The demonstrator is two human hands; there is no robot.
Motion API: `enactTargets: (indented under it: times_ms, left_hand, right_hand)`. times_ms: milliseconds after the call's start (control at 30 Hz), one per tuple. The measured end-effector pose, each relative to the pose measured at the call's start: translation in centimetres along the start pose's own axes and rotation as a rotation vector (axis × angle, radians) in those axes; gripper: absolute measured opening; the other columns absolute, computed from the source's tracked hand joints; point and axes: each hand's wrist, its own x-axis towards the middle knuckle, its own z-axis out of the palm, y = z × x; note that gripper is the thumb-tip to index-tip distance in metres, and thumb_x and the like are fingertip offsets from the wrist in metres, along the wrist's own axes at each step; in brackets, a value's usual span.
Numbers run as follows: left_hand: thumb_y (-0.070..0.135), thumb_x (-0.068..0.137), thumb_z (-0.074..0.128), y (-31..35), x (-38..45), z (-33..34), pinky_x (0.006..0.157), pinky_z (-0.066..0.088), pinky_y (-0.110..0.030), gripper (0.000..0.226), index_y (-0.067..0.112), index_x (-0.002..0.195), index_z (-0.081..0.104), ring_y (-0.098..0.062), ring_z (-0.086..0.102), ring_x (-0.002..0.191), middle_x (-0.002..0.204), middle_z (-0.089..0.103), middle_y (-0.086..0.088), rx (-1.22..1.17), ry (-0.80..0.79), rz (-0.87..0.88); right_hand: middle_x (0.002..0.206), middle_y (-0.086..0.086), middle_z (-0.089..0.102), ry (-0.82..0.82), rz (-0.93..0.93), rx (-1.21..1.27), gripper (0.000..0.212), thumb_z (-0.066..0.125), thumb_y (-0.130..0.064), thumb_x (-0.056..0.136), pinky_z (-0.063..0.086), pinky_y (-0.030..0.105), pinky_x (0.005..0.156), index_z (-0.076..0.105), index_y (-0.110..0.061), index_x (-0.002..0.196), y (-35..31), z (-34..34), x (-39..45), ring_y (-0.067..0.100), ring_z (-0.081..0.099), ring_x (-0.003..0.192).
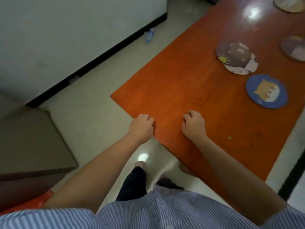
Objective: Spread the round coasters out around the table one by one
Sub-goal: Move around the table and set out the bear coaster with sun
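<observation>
An orange wooden table [173,90] fills the right side of the view. A blue round coaster with a cat picture [266,91] lies flat on it. Just beyond sits a purple cartoon coaster [236,57]; whether more lie under it I cannot tell. Another purple coaster [293,47] is cut by the right edge, and a pale one [288,3] lies at the far top. My left hand [141,126] rests at the table's near edge with curled fingers, holding nothing. My right hand [194,123] rests on the tabletop, fingers curled, also holding nothing, well short of the blue coaster.
A plastic bottle [149,35] lies on the tiled floor by a white wall with a black baseboard. A brown cabinet [29,142] stands at the left. A small yellow-green crumb [229,138] sits on the table near its front edge.
</observation>
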Motion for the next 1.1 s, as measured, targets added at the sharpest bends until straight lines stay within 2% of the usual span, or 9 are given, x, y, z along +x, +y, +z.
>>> enactTargets:
  times_ms: [100,267,567,633,733,867,967,1100]
  left_hand:
    - [0.02,0.089,0.043,-0.3,4.1,-1.1,0.091,0.043,-0.041,0.032,0.006,0.116,0.053,-0.03,0.044,0.118,0.125,0.053,-0.014,0.026,0.004,0.14]
    - [0.021,0.089,0.044,0.8,11.5,-2.5,0.1,0.037,-0.042,0.036,0.008,0.122,0.05,-0.03,0.036,0.128,0.135,0.045,-0.017,0.047,0.015,0.284]
    - [0.036,0.093,0.04,3.8,23.9,-3.8,0.115,0.015,-0.044,0.051,0.013,0.138,0.033,-0.029,0.016,0.142,0.152,0.025,-0.015,0.05,0.019,0.229]
    - [0.039,0.091,0.037,3.6,24.7,-3.5,0.115,0.014,-0.045,0.051,0.013,0.135,0.039,-0.028,0.019,0.142,0.15,0.029,-0.015,0.045,0.048,0.248]
    - [0.043,0.085,0.03,3.6,25.2,-3.3,0.111,0.022,-0.048,0.056,0.011,0.126,0.05,-0.032,0.033,0.136,0.142,0.042,-0.018,0.03,0.092,0.268]
    - [0.04,0.083,0.034,3.4,25.4,-3.1,0.106,0.029,-0.052,0.053,0.009,0.119,0.056,-0.036,0.043,0.129,0.135,0.05,-0.02,0.023,0.126,0.285]
    - [0.039,0.083,0.036,3.3,25.3,-3.0,0.104,0.03,-0.053,0.051,0.008,0.118,0.057,-0.036,0.045,0.127,0.134,0.052,-0.021,0.035,0.132,0.304]
    - [0.038,0.083,0.037,3.4,25.4,-3.1,0.103,0.031,-0.054,0.051,0.008,0.117,0.057,-0.037,0.046,0.127,0.133,0.053,-0.021,0.05,0.123,0.311]
  right_hand:
    - [0.132,0.016,0.051,0.045,0.119,0.091,0.032,0.049,-0.015,0.09,0.034,0.044,0.106,0.057,-0.004,0.119,0.3,-0.3,0.4,0.031,0.041,0.126]
    - [0.133,0.017,0.054,0.109,0.253,0.208,0.035,0.049,-0.014,0.092,0.038,0.044,0.108,0.055,-0.004,0.124,2.4,-2.0,2.2,0.03,0.042,0.128]
    - [0.125,0.019,0.06,0.246,0.292,0.224,0.036,0.053,-0.015,0.09,0.043,0.042,0.1,0.056,-0.001,0.123,10.1,-8.2,14.7,0.033,0.051,0.119]
    - [0.126,0.02,0.059,0.269,0.294,0.207,0.038,0.055,-0.017,0.089,0.042,0.043,0.101,0.055,0.0,0.123,11.2,-9.0,17.9,0.034,0.05,0.119]
    - [0.132,0.02,0.052,0.284,0.311,0.165,0.041,0.056,-0.02,0.089,0.036,0.044,0.105,0.051,-0.002,0.126,12.2,-9.4,22.1,0.035,0.043,0.125]
    - [0.142,0.017,0.042,0.24,0.392,0.093,0.045,0.052,-0.023,0.091,0.031,0.048,0.107,0.044,-0.007,0.133,13.0,-9.0,25.5,0.034,0.034,0.132]
    - [0.135,0.017,0.047,0.212,0.448,0.016,0.033,0.048,-0.018,0.093,0.036,0.05,0.101,0.052,-0.005,0.124,13.5,-9.1,26.8,0.036,0.039,0.125]
    - [0.115,0.023,0.057,0.254,0.388,-0.073,0.026,0.04,-0.001,0.09,0.044,0.047,0.088,0.059,0.003,0.107,13.3,-9.5,26.7,0.038,0.05,0.108]
